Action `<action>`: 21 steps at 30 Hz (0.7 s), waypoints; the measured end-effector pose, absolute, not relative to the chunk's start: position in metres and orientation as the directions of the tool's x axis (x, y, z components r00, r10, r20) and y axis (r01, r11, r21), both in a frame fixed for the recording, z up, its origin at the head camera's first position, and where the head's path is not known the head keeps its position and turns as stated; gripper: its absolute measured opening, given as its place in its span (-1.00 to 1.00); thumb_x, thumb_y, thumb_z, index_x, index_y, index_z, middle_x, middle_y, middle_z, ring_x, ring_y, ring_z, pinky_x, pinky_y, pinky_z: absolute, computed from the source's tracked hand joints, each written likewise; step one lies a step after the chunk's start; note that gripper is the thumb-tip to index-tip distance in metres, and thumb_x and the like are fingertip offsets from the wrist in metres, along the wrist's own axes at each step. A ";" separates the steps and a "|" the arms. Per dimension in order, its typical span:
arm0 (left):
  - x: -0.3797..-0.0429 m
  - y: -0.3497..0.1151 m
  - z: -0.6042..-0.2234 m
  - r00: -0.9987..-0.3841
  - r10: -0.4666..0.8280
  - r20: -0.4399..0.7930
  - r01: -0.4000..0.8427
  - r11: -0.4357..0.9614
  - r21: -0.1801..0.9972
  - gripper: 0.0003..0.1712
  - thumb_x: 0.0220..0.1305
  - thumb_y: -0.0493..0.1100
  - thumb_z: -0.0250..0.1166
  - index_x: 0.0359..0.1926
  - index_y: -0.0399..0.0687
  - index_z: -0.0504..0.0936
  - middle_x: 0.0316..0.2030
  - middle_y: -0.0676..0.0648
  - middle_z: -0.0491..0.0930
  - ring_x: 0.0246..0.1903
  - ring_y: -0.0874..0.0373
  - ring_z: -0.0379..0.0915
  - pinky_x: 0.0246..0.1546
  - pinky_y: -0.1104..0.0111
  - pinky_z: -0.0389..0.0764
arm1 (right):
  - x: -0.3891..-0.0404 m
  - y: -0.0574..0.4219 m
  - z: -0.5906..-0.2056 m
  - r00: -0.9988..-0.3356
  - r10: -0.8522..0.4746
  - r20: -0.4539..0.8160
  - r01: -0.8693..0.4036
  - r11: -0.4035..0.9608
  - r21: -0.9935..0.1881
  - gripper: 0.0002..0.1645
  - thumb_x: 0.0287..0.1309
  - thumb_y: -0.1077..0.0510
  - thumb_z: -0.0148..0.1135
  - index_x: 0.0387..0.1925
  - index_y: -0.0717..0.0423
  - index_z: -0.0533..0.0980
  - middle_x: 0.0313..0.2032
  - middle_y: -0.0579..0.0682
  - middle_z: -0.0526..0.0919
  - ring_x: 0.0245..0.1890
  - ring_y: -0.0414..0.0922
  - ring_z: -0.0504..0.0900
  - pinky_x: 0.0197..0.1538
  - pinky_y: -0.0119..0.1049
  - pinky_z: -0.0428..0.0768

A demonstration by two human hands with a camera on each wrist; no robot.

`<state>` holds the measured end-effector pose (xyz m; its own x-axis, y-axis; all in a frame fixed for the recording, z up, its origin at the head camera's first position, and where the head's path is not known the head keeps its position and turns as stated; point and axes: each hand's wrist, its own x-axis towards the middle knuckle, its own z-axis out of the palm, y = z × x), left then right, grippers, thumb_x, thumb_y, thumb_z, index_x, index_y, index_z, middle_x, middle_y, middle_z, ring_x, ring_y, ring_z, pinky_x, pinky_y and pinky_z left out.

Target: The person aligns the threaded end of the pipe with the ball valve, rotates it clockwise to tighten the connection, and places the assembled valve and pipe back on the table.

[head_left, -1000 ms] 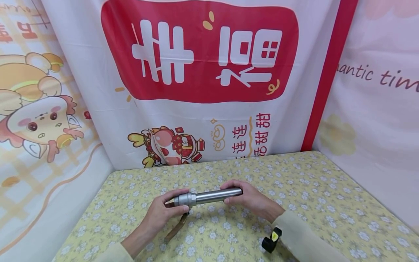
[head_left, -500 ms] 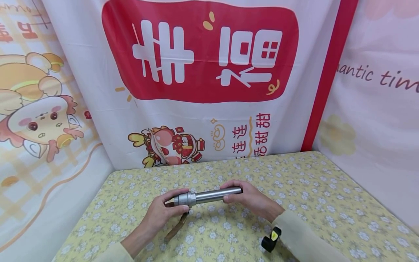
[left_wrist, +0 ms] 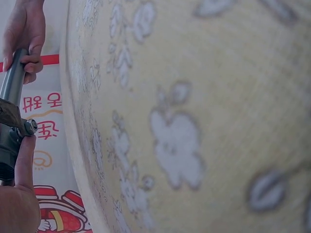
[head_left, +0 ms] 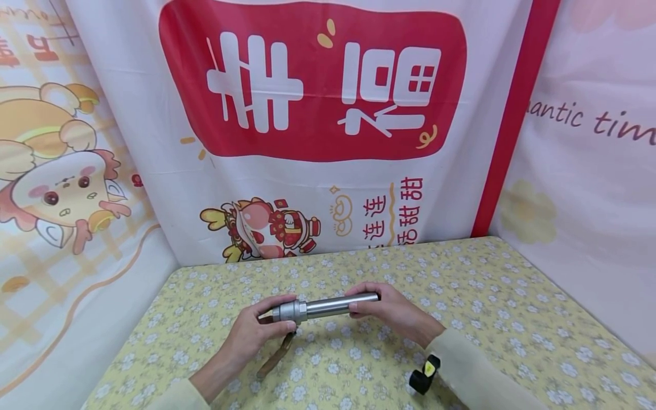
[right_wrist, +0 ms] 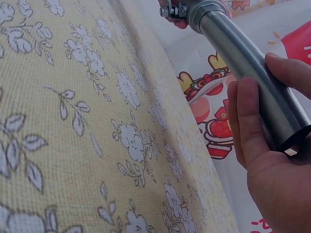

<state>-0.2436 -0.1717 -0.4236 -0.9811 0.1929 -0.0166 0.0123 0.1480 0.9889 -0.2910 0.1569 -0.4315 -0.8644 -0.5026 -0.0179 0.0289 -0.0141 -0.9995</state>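
A ball valve [head_left: 290, 312] of grey metal is joined end to end with a smooth steel pipe [head_left: 330, 307], held above the table. My left hand [head_left: 249, 333] grips the valve body, fingers on the far side and thumb on the near side. From the valve's underside hangs a brownish lever handle [head_left: 275, 359], pointing toward me. My right hand [head_left: 392, 310] holds the pipe near its free end, and the right wrist view shows that end's open mouth. In the left wrist view a bolt and nut [left_wrist: 31, 127] show on the valve, just above my left thumb. The joint's threads are mostly hidden.
A table with a yellow flowered cloth [head_left: 461, 296] lies under both hands. Printed white curtains [head_left: 328, 176] close off the back and both sides. A black strap piece with a yellow mark [head_left: 425, 376] is on my right wrist.
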 end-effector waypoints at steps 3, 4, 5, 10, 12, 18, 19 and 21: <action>-0.244 -0.172 -0.423 -0.981 0.192 -0.016 0.014 0.152 0.988 -0.35 0.32 -0.14 0.62 0.41 0.03 0.69 0.42 -0.26 0.51 0.05 -0.02 0.65 0.00 0.14 0.75 | -0.291 0.156 -0.432 -0.871 -0.490 -0.023 0.031 -0.008 -0.999 -0.48 0.39 0.15 0.50 0.24 0.35 0.58 0.12 0.20 0.71 0.02 -0.02 0.78 0.35 0.16 0.65; -0.244 -0.172 -0.423 -0.981 0.192 -0.014 0.016 0.154 0.988 -0.35 0.31 -0.14 0.62 0.41 0.03 0.69 0.42 -0.26 0.51 0.05 -0.03 0.65 0.00 0.14 0.75 | -0.291 0.156 -0.432 -0.873 -0.486 -0.025 0.031 -0.005 -0.999 -0.48 0.39 0.15 0.51 0.23 0.34 0.58 0.10 0.19 0.72 0.00 -0.04 0.78 0.34 0.15 0.66; -0.244 -0.172 -0.423 -0.981 0.193 -0.013 0.018 0.157 0.988 -0.35 0.31 -0.14 0.62 0.41 0.04 0.69 0.42 -0.26 0.51 0.05 -0.03 0.65 0.00 0.14 0.75 | -0.292 0.156 -0.432 -0.876 -0.482 -0.026 0.031 -0.002 -1.000 -0.48 0.39 0.14 0.51 0.23 0.34 0.58 0.09 0.18 0.72 -0.01 -0.05 0.78 0.33 0.14 0.67; -0.244 -0.173 -0.424 -0.980 0.197 -0.005 0.027 0.159 0.987 -0.35 0.31 -0.14 0.62 0.41 0.04 0.69 0.43 -0.26 0.51 0.05 -0.03 0.65 -0.01 0.14 0.74 | -0.291 0.156 -0.432 -0.882 -0.471 -0.025 0.023 0.009 -1.000 -0.49 0.39 0.12 0.51 0.22 0.32 0.59 0.07 0.16 0.73 -0.03 -0.07 0.78 0.31 0.13 0.69; -0.244 -0.173 -0.424 -0.980 0.199 -0.001 0.031 0.159 0.987 -0.33 0.31 -0.14 0.62 0.42 0.01 0.68 0.43 -0.26 0.51 0.05 -0.03 0.65 -0.01 0.15 0.74 | -0.291 0.155 -0.432 -0.883 -0.468 -0.022 0.021 0.009 -1.000 -0.49 0.40 0.11 0.51 0.22 0.32 0.60 0.08 0.16 0.72 -0.03 -0.07 0.78 0.31 0.14 0.68; -0.243 -0.173 -0.424 -0.980 0.200 -0.007 0.025 0.160 0.987 -0.29 0.31 -0.14 0.62 0.45 -0.06 0.64 0.44 -0.27 0.51 0.05 -0.02 0.66 0.00 0.15 0.76 | -0.289 0.154 -0.431 -0.884 -0.468 -0.012 0.008 0.010 -1.000 -0.53 0.44 0.14 0.46 0.23 0.31 0.59 0.13 0.21 0.68 -0.01 -0.05 0.77 0.31 0.13 0.69; -0.243 -0.172 -0.424 -0.980 0.198 -0.010 0.022 0.160 0.987 -0.29 0.31 -0.14 0.62 0.45 -0.06 0.64 0.44 -0.26 0.51 0.05 -0.02 0.66 0.00 0.15 0.76 | -0.289 0.154 -0.431 -0.883 -0.470 -0.010 0.006 0.011 -1.000 -0.53 0.45 0.15 0.45 0.23 0.31 0.59 0.14 0.22 0.68 -0.01 -0.05 0.77 0.31 0.12 0.69; -0.243 -0.172 -0.424 -0.980 0.196 -0.013 0.019 0.161 0.987 -0.29 0.31 -0.14 0.62 0.45 -0.06 0.64 0.44 -0.26 0.51 0.05 -0.02 0.66 0.00 0.15 0.76 | -0.289 0.154 -0.431 -0.880 -0.475 -0.008 0.002 0.013 -1.000 -0.53 0.46 0.16 0.44 0.25 0.32 0.57 0.14 0.22 0.67 0.00 -0.05 0.76 0.31 0.12 0.69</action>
<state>-0.2433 -0.1724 -0.4236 -0.9805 0.1962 -0.0129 0.0194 0.1615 0.9867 -0.2886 0.1542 -0.4305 -0.8797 -0.4754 -0.0076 0.0016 0.0131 -0.9999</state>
